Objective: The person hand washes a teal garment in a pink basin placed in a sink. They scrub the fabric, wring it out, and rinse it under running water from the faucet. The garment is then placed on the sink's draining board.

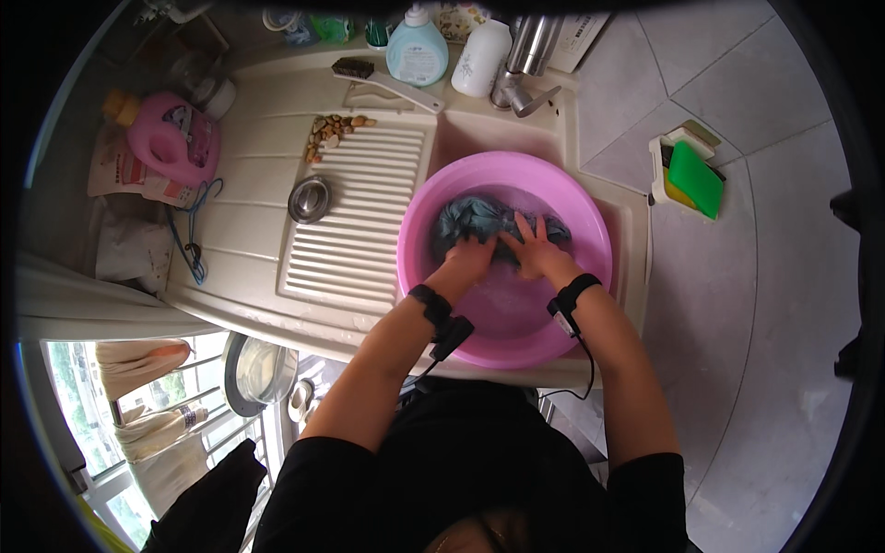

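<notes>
A pink plastic basin (508,168) sits in the sink and holds cloudy water. Bunched in it lies a wet, dark teal cloth (473,213), partly under water. My left hand (473,258) is curled down onto the near side of the cloth, its fingertips hidden in the folds. With fingers spread, my right hand (536,250) rests flat on the right part of the cloth. The two thumbs come close together. Black straps with small devices and cables circle both wrists.
Left of the basin is a ribbed drainboard (356,228) with a metal sink strainer (310,200) and pebbles (332,131). A brush (394,86), pump bottle (417,52) and faucet (515,93) stand behind. A pink jug (166,142) and blue hanger (190,238) lie far left; a sponge holder (660,173) hangs right.
</notes>
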The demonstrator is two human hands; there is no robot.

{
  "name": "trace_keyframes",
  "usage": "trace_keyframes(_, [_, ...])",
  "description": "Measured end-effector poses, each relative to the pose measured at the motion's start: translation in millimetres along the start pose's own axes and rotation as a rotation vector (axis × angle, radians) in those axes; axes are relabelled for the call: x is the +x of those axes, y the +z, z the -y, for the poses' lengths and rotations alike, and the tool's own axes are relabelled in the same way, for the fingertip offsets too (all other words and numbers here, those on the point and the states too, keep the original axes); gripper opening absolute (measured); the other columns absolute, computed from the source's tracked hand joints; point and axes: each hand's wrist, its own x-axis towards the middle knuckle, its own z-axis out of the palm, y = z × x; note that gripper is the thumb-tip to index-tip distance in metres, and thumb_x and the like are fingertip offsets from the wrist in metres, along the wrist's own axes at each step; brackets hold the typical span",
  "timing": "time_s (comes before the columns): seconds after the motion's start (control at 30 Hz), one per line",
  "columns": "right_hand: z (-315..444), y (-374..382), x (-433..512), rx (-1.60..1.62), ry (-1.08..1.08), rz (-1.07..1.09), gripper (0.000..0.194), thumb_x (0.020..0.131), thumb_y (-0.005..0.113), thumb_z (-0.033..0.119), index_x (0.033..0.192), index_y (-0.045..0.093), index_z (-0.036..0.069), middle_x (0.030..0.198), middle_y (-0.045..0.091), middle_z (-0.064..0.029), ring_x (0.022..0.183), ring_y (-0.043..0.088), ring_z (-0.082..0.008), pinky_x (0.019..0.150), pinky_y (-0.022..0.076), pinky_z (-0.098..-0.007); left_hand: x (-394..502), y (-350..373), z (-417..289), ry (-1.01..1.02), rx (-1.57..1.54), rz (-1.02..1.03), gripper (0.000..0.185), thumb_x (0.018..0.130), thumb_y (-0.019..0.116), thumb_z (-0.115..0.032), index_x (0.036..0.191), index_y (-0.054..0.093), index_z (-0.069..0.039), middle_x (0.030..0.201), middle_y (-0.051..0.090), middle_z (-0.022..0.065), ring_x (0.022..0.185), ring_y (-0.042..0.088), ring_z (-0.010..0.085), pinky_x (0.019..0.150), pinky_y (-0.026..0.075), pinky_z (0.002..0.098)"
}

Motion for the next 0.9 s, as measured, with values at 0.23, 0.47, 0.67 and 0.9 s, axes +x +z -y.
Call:
trace_keyframes(0.23, [-41, -24, -25, 0.456, -0.238, -0.436, 0.053, 0.074, 0.045, -0.009, 0.121, 0.053, 0.013, 0.126, 0.050, -0.0175, 0.106, 0.055, -0.0294, 0.090, 0.0439, -0.0355, -49, -85, 37, 0.199, -0.551, -0.110, 0.039, 0.079, 0.062, -0.015, 0.116, 0.055, -0.004, 0.096, 0.063, 0.0139, 0.087, 0.062, 0.0206, 0.076, 0.050, 0.0301])
trace_keyframes(0.47, [-41, -103, -151, 1.318, -0.156, -0.838, 0.038, 0.073, 0.031, -0.011, 0.097, 0.057, 0.003, 0.099, 0.058, -0.0061, 0.088, 0.059, -0.0159, 0.077, 0.0510, -0.0308, -113, -150, 18, 0.332, -1.314, -0.442, 0.023, 0.087, 0.056, -0.013, 0.105, 0.059, 0.000, 0.086, 0.062, 0.0058, 0.079, 0.059, 0.0116, 0.071, 0.048, 0.0238])
trace_keyframes(0.67, [-35, -101, -171, 0.955, -0.158, -1.142, 0.032, 0.074, 0.033, -0.013, 0.091, 0.057, 0.001, 0.094, 0.060, -0.0075, 0.091, 0.057, -0.0162, 0.083, 0.0463, -0.0295, -145, -150, 3, 0.490, -1.615, -0.460, 0.034, 0.085, 0.058, -0.007, 0.118, 0.052, -0.003, 0.097, 0.060, 0.0069, 0.087, 0.058, 0.0132, 0.077, 0.047, 0.0234])
trace_keyframes(0.9, [-26, -42, -109, 0.639, 0.040, -0.415, 0.036, 0.068, 0.058, -0.007, 0.103, 0.059, 0.002, 0.110, 0.059, -0.0173, 0.102, 0.057, -0.0307, 0.087, 0.0442, -0.0340, -99, -73, 33, 0.209, -0.931, -0.512, 0.057, 0.073, 0.068, -0.007, 0.125, 0.046, -0.008, 0.105, 0.056, 0.0089, 0.094, 0.056, 0.0163, 0.073, 0.049, 0.0286])
